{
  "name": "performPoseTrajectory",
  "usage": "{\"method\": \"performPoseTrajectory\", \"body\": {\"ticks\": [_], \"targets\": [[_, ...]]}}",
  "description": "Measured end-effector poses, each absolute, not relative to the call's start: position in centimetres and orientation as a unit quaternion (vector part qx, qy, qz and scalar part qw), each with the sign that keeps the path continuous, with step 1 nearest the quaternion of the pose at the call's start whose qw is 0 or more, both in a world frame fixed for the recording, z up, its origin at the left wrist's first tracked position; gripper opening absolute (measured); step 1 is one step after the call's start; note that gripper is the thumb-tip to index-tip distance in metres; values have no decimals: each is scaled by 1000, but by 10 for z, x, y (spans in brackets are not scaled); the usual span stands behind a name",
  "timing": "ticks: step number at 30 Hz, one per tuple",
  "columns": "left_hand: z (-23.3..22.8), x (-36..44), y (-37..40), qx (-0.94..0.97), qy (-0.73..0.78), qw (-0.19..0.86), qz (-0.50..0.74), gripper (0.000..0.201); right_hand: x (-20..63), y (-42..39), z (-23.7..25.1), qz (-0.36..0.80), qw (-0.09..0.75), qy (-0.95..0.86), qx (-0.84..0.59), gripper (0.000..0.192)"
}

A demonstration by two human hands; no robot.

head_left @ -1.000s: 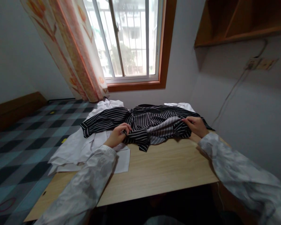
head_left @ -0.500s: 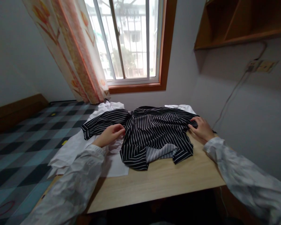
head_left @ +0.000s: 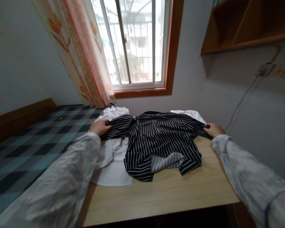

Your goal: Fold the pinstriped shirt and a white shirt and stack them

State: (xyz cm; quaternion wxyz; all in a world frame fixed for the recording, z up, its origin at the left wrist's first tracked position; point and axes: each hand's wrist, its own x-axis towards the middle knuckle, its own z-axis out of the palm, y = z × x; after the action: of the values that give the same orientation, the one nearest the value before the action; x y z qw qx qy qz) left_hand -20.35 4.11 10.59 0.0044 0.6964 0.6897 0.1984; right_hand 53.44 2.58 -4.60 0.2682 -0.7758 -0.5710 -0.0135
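Note:
A black shirt with white stripes [head_left: 161,136] lies spread out, its collar toward the window and its hem toward me. The hem is partly folded, so the paler inside shows at the front. My left hand [head_left: 100,127] pinches the end of the left sleeve. On the other side, my right hand [head_left: 213,129] is closed on the end of the right sleeve. Both sleeves stretch outward from the shirt's body. White garments [head_left: 114,172] lie under the left sleeve and beside the shirt, and another white cloth [head_left: 188,112] shows behind the right shoulder.
The shirt rests on a light wooden table [head_left: 166,196]. A bed with a checked sheet [head_left: 47,139] adjoins on the left. Ahead are a window [head_left: 137,47] and a patterned curtain [head_left: 85,63]. A wooden shelf [head_left: 239,28] and a cable [head_left: 242,99] are on the right wall.
My left hand has moved left from beside the shirt's body to the left sleeve's end and gripped it. My right hand has shifted outward along the right sleeve to its end.

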Motion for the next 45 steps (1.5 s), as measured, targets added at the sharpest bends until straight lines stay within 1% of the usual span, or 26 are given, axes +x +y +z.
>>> {"method": "performPoseTrajectory", "body": {"ticks": [1, 3, 5, 8, 10, 11, 13, 16, 18, 20, 22, 23, 25, 27, 30, 33, 35, 37, 39, 42, 44, 45], "targets": [[109, -205, 42, 697, 693, 1, 184, 37, 534, 26, -44, 4, 254, -563, -786, 28], [117, -210, 45, 695, 688, 2, 208, 41, 536, 27, -37, 21, 247, -541, -804, 29], [126, -217, 49, 675, 692, -13, 257, 44, 541, 28, -28, -2, 296, -519, -802, 29], [138, -229, 58, 630, 703, -52, 325, 45, 552, 31, -14, -54, 399, -478, -781, 25], [141, -235, 66, 611, 708, -66, 348, 44, 557, 32, -6, -84, 451, -459, -761, 24], [140, -237, 70, 608, 712, -61, 344, 42, 559, 32, -4, -90, 462, -455, -756, 23], [135, -239, 77, 615, 724, -34, 310, 35, 561, 31, -2, -79, 445, -451, -770, 19], [124, -239, 85, 625, 738, 4, 255, 33, 560, 29, -4, -47, 361, -469, -805, 19], [121, -235, 88, 623, 736, -3, 264, 40, 558, 32, -5, -80, 341, -507, -788, 22], [121, -224, 90, 632, 714, -32, 300, 50, 549, 40, -5, -139, 352, -553, -742, 26], [123, -204, 91, 664, 669, -61, 329, 59, 531, 53, -2, -167, 356, -599, -697, 31], [124, -190, 91, 689, 643, -66, 328, 62, 518, 60, 0, -159, 347, -626, -680, 33], [124, -160, 92, 739, 606, -63, 286, 68, 488, 76, 2, -115, 306, -697, -638, 36], [120, -129, 94, 783, 586, -66, 198, 70, 457, 89, 1, -63, 246, -751, -610, 41], [107, -94, 96, 787, 612, -51, 53, 66, 422, 104, -3, -3, 172, -747, -642, 52], [96, -79, 101, 755, 653, -59, 18, 65, 405, 114, -8, 30, 152, -717, -679, 64], [92, -77, 106, 744, 664, -73, 18, 66, 400, 120, -8, 52, 153, -698, -697, 66], [91, -76, 111, 743, 666, -68, -2, 67, 396, 126, -7, 81, 154, -688, -705, 64], [91, -75, 118, 754, 654, -58, -37, 65, 393, 134, -5, 105, 162, -692, -696, 55], [89, -71, 127, 798, 590, -104, -58, 54, 390, 144, -1, 123, 184, -701, -677, 34], [85, -68, 134, 821, 550, -139, -61, 49, 389, 149, 0, 131, 192, -706, -669, 25], [82, -66, 137, 826, 542, -140, -67, 49, 388, 151, 0, 136, 195, -708, -665, 23]]}}
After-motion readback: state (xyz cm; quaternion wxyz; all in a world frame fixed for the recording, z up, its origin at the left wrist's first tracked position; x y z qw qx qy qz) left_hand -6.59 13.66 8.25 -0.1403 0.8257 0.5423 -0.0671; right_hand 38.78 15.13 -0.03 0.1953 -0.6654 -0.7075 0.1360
